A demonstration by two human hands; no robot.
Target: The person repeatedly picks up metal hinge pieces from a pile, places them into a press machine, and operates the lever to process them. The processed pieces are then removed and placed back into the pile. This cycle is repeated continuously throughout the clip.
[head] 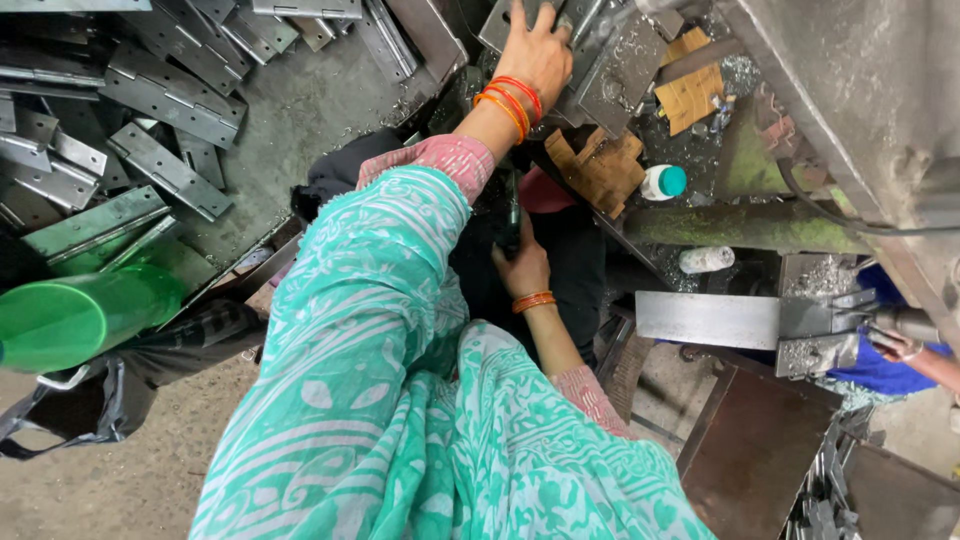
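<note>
**Hands at the hinge press**

On the left, a green plastic jug [75, 318] sits below a heap of steel hinges [170, 172] on the desk [300, 120]. The left hand [538, 52], arm stretched up, lies spread on a grey metal plate [625, 70], fingers flat, not clenched. Lower down, the right hand [522, 268] is clasped round a dark lever [511, 215]. Further right stand a white bottle with a teal cap [662, 182] and a steel bracket [710, 320].
</note>
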